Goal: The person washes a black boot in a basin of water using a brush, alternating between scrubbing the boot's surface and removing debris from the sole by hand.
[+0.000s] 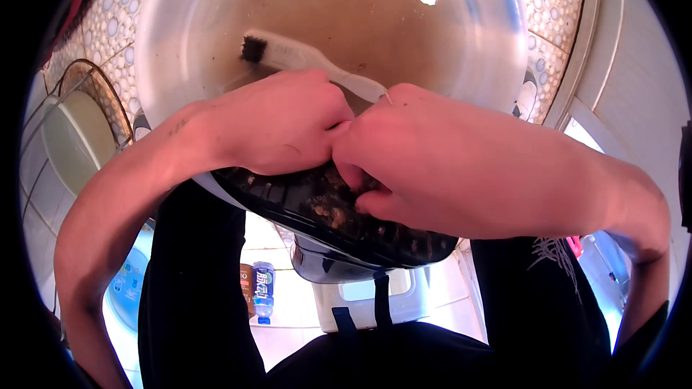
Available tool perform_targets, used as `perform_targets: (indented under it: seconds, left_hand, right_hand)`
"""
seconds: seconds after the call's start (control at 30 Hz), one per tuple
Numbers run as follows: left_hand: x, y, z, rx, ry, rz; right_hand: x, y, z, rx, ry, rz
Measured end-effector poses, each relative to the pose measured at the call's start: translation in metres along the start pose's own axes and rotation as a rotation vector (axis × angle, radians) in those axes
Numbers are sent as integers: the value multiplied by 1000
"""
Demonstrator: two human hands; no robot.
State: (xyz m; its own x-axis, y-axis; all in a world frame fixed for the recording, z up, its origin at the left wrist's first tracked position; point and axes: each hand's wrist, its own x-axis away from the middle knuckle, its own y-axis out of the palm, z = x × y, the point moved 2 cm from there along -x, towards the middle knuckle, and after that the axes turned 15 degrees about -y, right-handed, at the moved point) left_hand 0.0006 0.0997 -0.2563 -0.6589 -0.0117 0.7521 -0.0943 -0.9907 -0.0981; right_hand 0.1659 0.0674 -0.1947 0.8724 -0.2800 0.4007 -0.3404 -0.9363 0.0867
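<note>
The basin (160,36) looks like smooth, slightly glossy plastic, and the brush (306,56) inside it pairs smooth plastic with rough bristles. Nearer than the basin, the black object (288,205) shines glossily, roughly blotched; the trousers (194,274) are matt cloth.

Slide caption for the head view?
Left hand and right hand meet beside a white brush in a basin of brown water.

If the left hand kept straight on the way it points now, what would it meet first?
Most likely the right hand: its curled knuckles lie just ahead of the left hand, overlapping it in this view, though depth between them is unclear.
</note>
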Motion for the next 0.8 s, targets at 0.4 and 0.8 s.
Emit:
perform_targets:
  seconds: [0.4,0.8]
  left_hand:
    - [-4,3,-5,-63,25,-19]
    - [-8,1,-16,116,88,-98]
  right_hand:
    - [0,10,23,117,-157,148]
    - [-9,11,3,58,-196,175]
